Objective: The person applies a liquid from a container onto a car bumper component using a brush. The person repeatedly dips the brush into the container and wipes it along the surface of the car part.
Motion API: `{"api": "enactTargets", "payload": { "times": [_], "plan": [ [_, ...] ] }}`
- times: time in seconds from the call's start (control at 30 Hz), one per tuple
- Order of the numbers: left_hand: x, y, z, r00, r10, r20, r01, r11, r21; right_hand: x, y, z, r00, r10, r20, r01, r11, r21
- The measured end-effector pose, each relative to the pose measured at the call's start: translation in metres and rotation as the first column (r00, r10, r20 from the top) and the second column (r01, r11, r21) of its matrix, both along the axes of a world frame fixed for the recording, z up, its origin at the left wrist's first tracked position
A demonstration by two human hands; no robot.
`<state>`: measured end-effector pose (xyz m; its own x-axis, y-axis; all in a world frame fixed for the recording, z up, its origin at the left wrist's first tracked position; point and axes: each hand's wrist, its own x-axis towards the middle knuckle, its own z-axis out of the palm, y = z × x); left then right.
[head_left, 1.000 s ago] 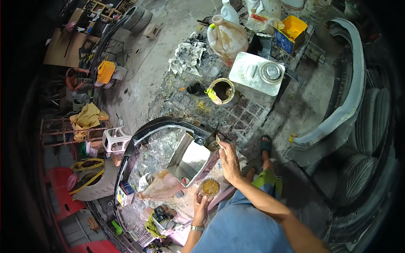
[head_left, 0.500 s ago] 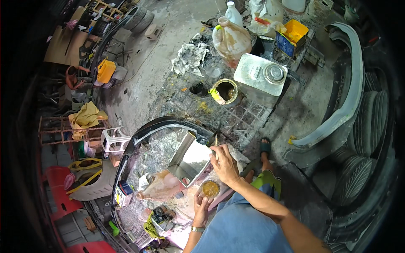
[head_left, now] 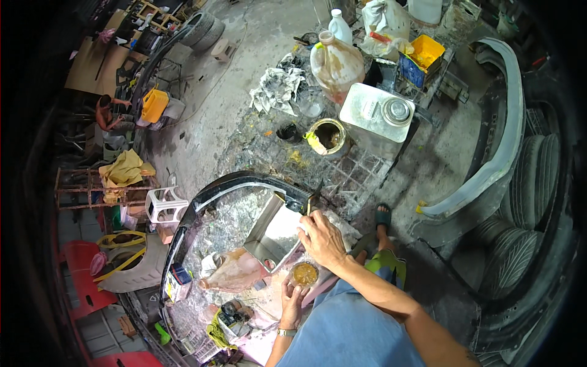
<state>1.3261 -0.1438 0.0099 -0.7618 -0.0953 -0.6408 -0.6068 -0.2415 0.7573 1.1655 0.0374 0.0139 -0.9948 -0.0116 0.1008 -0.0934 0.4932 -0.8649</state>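
My left hand (head_left: 292,301) is closed around a small round cup (head_left: 305,274) of amber-brown liquid. In my right hand (head_left: 322,240) is a small brush (head_left: 310,205) with a pale handle, its dark end pointing away from me. The brush is beside the end of a long black curved car trim piece (head_left: 235,178) with a pale inner strip; whether they touch I cannot tell. Just left of my right hand stands an open-topped metal box (head_left: 260,243) with a bright sheet inside it.
Beyond lie an open tin (head_left: 328,136), a square metal can (head_left: 374,116), a stained jug (head_left: 337,64) and crumpled paper (head_left: 276,87). A stained plastic jug (head_left: 235,270) lies near the box. At right stand a pale curved bumper (head_left: 510,122) and tyres (head_left: 527,183). Another person (head_left: 107,114) is far left.
My right hand and the brush have shifted slightly left and toward me. My left hand keeps the cup in nearly the same place.
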Motion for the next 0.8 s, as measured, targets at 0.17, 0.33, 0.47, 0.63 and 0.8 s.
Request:
{"api": "enactTargets", "payload": {
  "times": [0.17, 0.33, 0.47, 0.63, 0.8],
  "plan": [
    [-0.001, 0.0, -0.003, 1.0, 0.002, -0.005, -0.002, 1.0, 0.014, -0.002, 0.002, 0.007, 0.999, 0.025, -0.042, -0.024, 0.999, 0.04],
    [0.0, 0.0, -0.006, 1.0, 0.014, -0.008, -0.014, 0.999, 0.031, 0.01, 0.014, 0.02, 0.997, 0.059, -0.051, -0.06, 0.998, -0.002],
    [0.003, -0.005, -0.012, 0.999, 0.034, 0.022, -0.034, 0.999, 0.037, 0.013, 0.02, 0.005, 0.994, 0.022, 0.111, -0.014, 0.997, -0.069],
    [0.002, -0.002, -0.009, 0.999, 0.031, 0.025, -0.031, 0.999, 0.028, 0.0, 0.004, -0.009, 0.997, -0.036, 0.074, 0.036, 0.999, -0.003],
    [0.002, 0.0, -0.007, 1.0, 0.028, 0.014, -0.028, 0.999, 0.029, -0.005, -0.003, 0.002, 0.999, 0.02, 0.033, -0.021, 0.998, 0.056]
  ]
}}
